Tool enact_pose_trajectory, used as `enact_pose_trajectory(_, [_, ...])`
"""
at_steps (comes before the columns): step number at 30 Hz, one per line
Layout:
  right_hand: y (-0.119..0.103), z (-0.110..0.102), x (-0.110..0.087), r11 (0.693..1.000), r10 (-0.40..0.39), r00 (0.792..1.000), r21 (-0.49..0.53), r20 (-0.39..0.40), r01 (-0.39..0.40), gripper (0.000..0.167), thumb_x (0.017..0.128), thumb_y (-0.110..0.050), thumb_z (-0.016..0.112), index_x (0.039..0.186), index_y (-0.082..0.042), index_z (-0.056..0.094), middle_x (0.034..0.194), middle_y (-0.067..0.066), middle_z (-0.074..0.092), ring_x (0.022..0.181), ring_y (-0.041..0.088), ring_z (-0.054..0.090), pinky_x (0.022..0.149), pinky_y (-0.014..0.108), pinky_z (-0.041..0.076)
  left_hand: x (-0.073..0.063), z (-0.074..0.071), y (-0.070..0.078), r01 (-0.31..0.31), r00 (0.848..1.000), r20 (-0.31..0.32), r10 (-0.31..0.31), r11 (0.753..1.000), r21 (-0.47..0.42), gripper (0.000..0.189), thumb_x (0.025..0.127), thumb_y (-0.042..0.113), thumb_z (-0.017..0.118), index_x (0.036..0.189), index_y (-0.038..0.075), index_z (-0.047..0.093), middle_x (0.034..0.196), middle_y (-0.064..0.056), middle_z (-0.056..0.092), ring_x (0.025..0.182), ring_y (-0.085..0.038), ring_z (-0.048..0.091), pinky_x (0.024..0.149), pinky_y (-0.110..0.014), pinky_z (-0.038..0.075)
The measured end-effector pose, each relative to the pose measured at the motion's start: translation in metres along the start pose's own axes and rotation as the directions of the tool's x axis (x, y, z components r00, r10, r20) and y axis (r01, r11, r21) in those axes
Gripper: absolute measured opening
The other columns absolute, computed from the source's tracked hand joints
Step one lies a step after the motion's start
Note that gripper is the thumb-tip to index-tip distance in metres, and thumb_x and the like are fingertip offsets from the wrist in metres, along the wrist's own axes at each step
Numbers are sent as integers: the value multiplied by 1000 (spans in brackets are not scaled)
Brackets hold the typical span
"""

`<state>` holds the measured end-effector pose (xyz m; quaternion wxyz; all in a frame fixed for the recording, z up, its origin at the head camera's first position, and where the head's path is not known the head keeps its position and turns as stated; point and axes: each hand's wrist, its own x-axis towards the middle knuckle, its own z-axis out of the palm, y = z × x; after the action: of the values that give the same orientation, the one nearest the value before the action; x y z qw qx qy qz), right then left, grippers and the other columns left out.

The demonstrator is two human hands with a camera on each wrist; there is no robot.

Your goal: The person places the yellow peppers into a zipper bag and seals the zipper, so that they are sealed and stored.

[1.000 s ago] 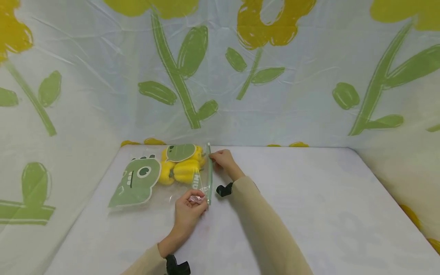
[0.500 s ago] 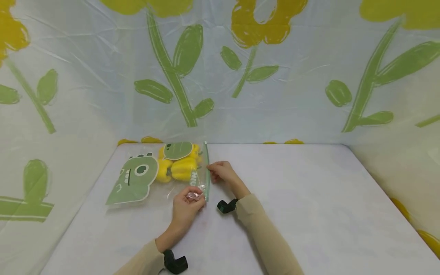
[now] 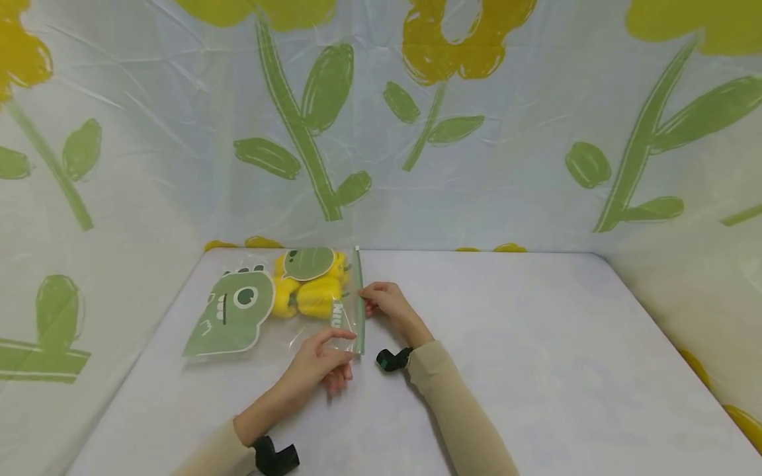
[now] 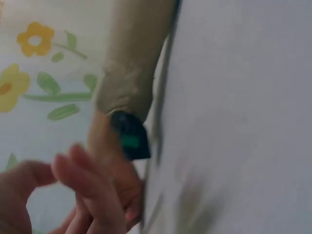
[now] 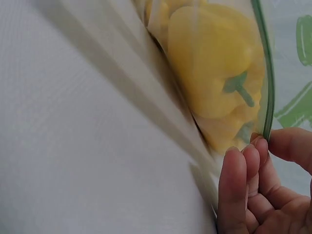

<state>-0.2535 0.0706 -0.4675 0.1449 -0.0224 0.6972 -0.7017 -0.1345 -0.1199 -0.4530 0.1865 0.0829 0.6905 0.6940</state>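
Observation:
A clear zip bag (image 3: 235, 317) printed with a green cartoon monster lies at the left of the table. Several yellow bell peppers (image 3: 318, 297) are inside it. Its green zip strip (image 3: 360, 317) runs along the right edge. With thumb and fingers, my right hand (image 3: 389, 305) pinches this strip near its middle; the right wrist view shows the pinch on the green strip (image 5: 269, 73) beside a pepper (image 5: 209, 58). My left hand (image 3: 312, 363) is at the strip's near end, thumb and forefinger parted, gripping nothing visible. Blurred left fingers (image 4: 87, 183) appear in the left wrist view.
The white table (image 3: 536, 357) extends to the right of the bag. A flower-printed cloth (image 3: 488, 185) hangs behind and at both sides. Each wrist wears a small black camera mount (image 3: 393, 359).
My right hand has slid along the zip strip toward me and still pinches it. The left hand has let go of the bag's near corner and drawn slightly back, its fingers spreading.

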Motion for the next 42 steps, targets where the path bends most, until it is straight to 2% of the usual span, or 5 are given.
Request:
enact_pose_trajectory(7, [0, 1, -2, 1000, 6, 1000, 7, 4, -6, 13, 92, -6, 62, 80, -2, 60, 63, 3, 55, 54, 11, 54, 56, 22, 49, -21, -85, 64, -221, 954, -42, 296, 794, 567, 36, 95, 13, 63, 128, 3, 56, 82, -13, 69, 69, -25, 63, 57, -29, 49])
enact_pose_trajectory(11, [-1, 2, -2, 1000, 4, 1000, 13, 7, -4, 12, 92, -7, 63, 81, 0, 61, 64, 3, 55, 55, 11, 54, 56, 22, 49, -23, -147, 76, -61, 846, -267, 461, 583, 810, 37, 95, 17, 58, 128, 1, 60, 92, -19, 66, 80, -31, 59, 71, -39, 43])
enact_pose_trajectory(14, [0, 2, -2, 1000, 13, 1000, 16, 4, -13, 13, 92, -7, 63, 79, -2, 60, 63, 3, 55, 54, 11, 54, 55, 22, 49, -23, -186, 66, 57, 855, -323, 407, 544, 837, 45, 98, 22, 50, 134, -4, 53, 104, -34, 60, 91, -45, 54, 80, -57, 33])
enact_pose_trajectory(26, [-1, 1, -3, 1000, 15, 1000, 15, -11, -15, 14, 91, -6, 62, 77, -3, 60, 63, 3, 54, 53, 12, 52, 54, 22, 48, -16, -250, 18, 174, 965, -251, -82, 913, 370, 50, 103, 37, 49, 138, 3, 40, 116, -8, 54, 91, -8, 60, 77, -27, 51])
enact_pose_trajectory(42, [-4, -63, -22, 996, 6, 997, -83, -74, -12, 12, 91, -8, 64, 81, -2, 62, 67, 4, 52, 60, 15, 53, 58, 24, 49, 17, -204, 10, 126, 983, -151, -102, 979, 161, 21, 102, 29, 54, 98, 8, 49, 92, 1, 46, 78, -8, 49, 68, -23, 45])
